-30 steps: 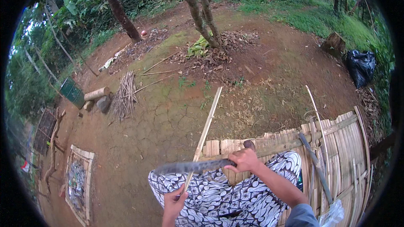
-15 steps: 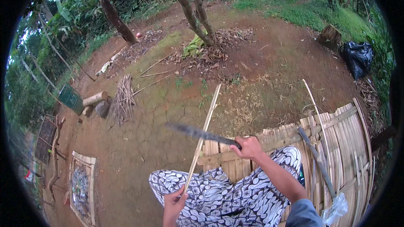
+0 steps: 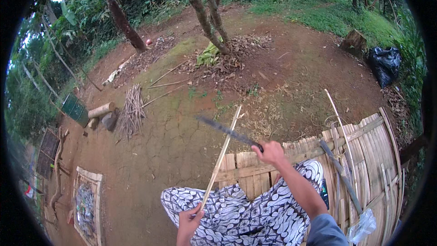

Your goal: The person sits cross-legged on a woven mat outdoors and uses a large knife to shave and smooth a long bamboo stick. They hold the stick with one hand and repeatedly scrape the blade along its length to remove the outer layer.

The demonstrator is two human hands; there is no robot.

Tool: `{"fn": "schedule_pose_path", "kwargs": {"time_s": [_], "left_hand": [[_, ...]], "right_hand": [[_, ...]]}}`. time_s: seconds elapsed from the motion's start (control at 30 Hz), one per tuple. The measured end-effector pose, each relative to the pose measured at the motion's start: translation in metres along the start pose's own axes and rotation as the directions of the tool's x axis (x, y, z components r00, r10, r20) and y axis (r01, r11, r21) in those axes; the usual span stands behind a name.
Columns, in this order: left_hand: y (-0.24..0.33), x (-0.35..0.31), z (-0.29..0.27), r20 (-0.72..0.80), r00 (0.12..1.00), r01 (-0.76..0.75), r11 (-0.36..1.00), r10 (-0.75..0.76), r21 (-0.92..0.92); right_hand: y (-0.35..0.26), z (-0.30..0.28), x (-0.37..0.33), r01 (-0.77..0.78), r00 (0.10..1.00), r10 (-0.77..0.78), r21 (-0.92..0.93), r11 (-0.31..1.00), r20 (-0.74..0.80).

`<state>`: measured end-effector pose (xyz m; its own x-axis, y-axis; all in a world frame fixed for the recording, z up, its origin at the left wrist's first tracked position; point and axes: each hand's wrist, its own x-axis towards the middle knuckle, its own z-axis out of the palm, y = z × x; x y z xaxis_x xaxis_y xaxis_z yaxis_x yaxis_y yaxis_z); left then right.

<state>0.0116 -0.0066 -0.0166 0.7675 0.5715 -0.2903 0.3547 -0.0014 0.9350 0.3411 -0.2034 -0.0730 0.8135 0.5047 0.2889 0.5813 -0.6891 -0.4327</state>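
My left hand is closed round the lower end of a long, pale bamboo strip, which slants up and away from my lap. In my right hand is the handle of a machete with a dark, narrow blade. The blade points up to the left and crosses the strip in its upper half. Whether its edge touches the strip I cannot tell. Near the strip's upper end a small sliver sticks out. Patterned black-and-white cloth covers my crossed legs beneath both hands.
I sit on a split-bamboo platform. On its right lie a grey pole, a thin bamboo strip and a clear plastic bag. Curly shavings litter the earth ahead. A stick bundle lies left; a black bag stands far right.
My right hand and the machete have shifted slightly right, and the blade now tilts more steeply. The strip's upper end sits a little lower. My left hand keeps its hold.
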Motion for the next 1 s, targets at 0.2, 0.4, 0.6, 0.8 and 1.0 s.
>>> {"fn": "schedule_pose_path", "kwargs": {"time_s": [0.2, 0.4, 0.6, 0.8, 1.0], "left_hand": [[0.004, -0.005, 0.006, 0.100, 0.989, 0.127, 0.960, -0.105, -0.251], [0.011, -0.021, -0.003, 0.042, 0.999, 0.032, 0.999, -0.031, -0.008], [-0.009, -0.013, -0.017, 0.072, 0.997, 0.001, 0.999, 0.001, -0.036], [0.006, -0.020, -0.006, 0.119, 0.987, 0.125, 0.980, -0.107, -0.156], [0.016, -0.030, -0.017, 0.033, 0.999, -0.011, 0.996, 0.008, 0.086]], "right_hand": [[-0.023, 0.008, -0.028, 0.546, 0.832, -0.534, 0.050, 0.836, -0.148], [0.022, 0.008, 0.018, -0.025, 0.999, 0.028, 0.092, 0.995, -0.034], [0.002, 0.002, -0.003, 0.053, 0.998, -0.054, 0.016, 0.998, 0.015], [-0.025, -0.005, -0.018, 0.672, 0.738, -0.667, 0.030, 0.740, -0.101], [0.034, 0.003, 0.024, -0.197, 0.979, 0.201, 0.078, 0.977, -0.045]]}}
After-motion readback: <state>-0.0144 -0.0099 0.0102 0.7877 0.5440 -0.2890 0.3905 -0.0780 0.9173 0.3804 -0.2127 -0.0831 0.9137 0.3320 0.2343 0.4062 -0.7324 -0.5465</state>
